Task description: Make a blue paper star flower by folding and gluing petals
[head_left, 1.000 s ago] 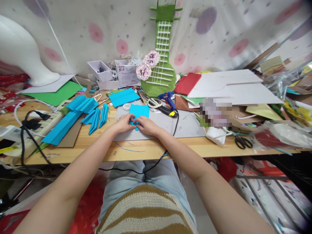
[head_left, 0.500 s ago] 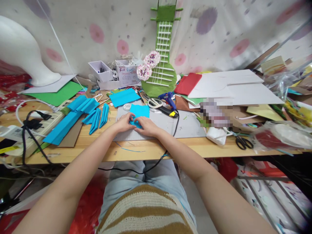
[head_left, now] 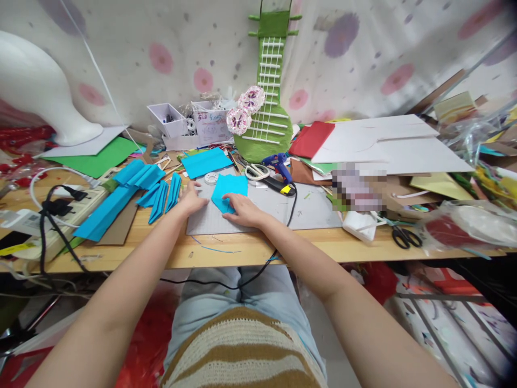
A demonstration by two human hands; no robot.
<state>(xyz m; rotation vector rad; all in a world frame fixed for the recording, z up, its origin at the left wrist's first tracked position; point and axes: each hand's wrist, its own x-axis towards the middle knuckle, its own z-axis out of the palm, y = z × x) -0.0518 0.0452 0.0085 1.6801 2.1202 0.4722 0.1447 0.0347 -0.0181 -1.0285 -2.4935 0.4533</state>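
Observation:
A blue paper sheet (head_left: 230,189), partly folded, lies on a grey cutting mat (head_left: 307,210) on the wooden desk (head_left: 242,249). My right hand (head_left: 242,209) presses flat on the sheet's near edge, fingers together. My left hand (head_left: 191,198) rests open at the mat's left edge, off the sheet, fingers stretched toward a row of folded blue paper strips (head_left: 161,195). A second blue sheet (head_left: 204,160) lies further back.
A blue glue gun (head_left: 278,166) with its black cord, white-handled scissors (head_left: 256,171) and a tape roll (head_left: 210,178) lie behind the mat. Power strip (head_left: 44,215) at left, black scissors (head_left: 402,235) at right, green paper guitar (head_left: 266,102) against the wall.
My left hand has left the blue sheet and moved left to the mat's edge. The right hand stays pressed on the sheet.

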